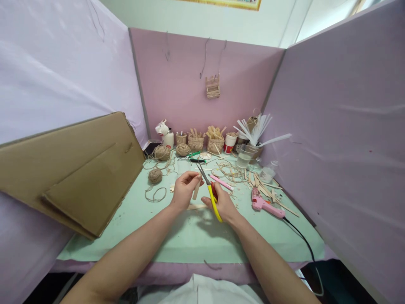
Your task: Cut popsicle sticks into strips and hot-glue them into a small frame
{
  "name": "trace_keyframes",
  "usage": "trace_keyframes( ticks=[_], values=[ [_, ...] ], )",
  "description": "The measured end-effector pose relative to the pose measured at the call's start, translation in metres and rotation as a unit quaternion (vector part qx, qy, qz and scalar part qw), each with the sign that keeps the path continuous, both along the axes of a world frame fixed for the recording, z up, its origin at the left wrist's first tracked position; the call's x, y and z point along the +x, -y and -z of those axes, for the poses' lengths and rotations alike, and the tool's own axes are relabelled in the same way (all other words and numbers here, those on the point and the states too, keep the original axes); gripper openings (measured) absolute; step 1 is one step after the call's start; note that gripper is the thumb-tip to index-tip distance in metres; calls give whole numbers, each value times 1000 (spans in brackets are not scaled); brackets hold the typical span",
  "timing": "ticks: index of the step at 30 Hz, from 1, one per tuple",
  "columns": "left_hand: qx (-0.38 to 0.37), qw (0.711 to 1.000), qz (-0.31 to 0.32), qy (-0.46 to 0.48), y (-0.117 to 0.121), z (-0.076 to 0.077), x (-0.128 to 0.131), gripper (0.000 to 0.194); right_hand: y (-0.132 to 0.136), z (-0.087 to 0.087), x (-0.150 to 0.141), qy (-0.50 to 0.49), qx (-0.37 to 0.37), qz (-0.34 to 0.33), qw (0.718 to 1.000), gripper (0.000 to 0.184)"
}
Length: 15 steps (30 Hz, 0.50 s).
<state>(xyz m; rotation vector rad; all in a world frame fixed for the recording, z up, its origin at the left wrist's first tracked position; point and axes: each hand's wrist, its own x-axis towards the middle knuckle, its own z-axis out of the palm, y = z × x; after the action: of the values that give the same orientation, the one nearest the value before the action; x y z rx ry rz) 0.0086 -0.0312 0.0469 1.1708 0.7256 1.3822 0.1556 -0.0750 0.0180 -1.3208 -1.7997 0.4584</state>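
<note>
My left hand (185,189) pinches a flat wooden stick (196,191) between thumb and fingers, the stick pointing down toward the tabletop. In my right hand (224,203) is a pair of scissors (212,198) with yellow and red handles. Their narrow blades point up and away, just right of the stick, and look slightly parted. Beneath my hands another flat stick (196,207) lies on the pale green table cover (177,242). Beyond the scissors rests a pink pen-like tool (220,182).
A pink glue gun (265,207) with a black cord lies right, near scattered wood scraps (261,185). Twine balls (155,175), woven baskets of sticks (215,145) and a clear cup (245,157) stand farther back. Cardboard sheets (85,185) lean at left.
</note>
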Motion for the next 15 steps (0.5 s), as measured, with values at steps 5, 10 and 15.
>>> trace_keyframes(
  ticks=[5,10,15],
  values=[
    [-28,999,0,43,1,-2,2,23,1,-1,-1,29,-13,28,999,28],
    [-28,998,10,59,1,-2,2,22,1,-3,-1,53,-26,34,998,28],
    [-35,997,18,64,2,-1,3,21,2,-5,-2,56,-43,27,997,27]
  ],
)
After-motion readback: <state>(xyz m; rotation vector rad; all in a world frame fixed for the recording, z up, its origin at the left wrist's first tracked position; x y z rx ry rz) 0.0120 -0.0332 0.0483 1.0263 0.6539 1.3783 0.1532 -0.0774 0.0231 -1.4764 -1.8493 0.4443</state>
